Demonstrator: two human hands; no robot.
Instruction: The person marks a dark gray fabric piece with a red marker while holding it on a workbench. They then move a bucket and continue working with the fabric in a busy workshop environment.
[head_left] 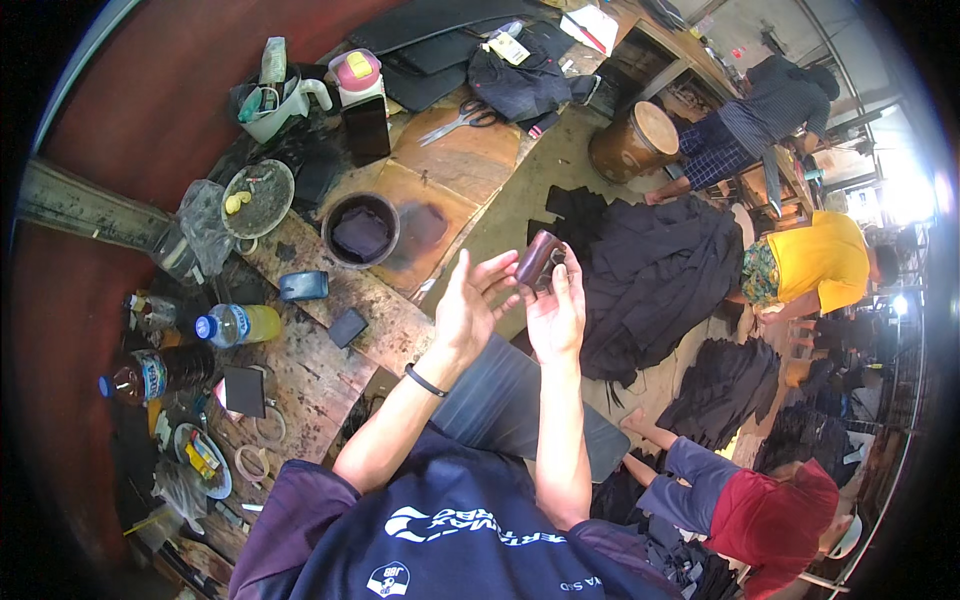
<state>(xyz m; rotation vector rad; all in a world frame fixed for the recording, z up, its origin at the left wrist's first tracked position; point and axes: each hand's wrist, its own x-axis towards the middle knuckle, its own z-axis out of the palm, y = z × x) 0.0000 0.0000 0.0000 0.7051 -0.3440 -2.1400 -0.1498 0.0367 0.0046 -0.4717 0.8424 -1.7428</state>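
My right hand (556,318) grips a small dark reddish-brown cylinder (537,260), shiny and tilted, between thumb and fingers. What it is made of I cannot tell for certain. Beside it, my left hand (468,308) is open, fingers stretched out and palm turned up. Its fingertips come right up to the cylinder's left side; whether they touch is unclear. Below both hands, a dark flat board or sheet (490,395) lies across my lap. A dark bowl (361,230) with black contents stands on the stained wooden bench (395,325) to the left.
Scissors (458,122) lie on brown sheets. Bottles (240,325), a small dark block (347,327), a blue container (303,286) and a plate (258,200) crowd the bench. Black material (655,280) is heaped on the floor. Several people (770,515) sit or bend at the right.
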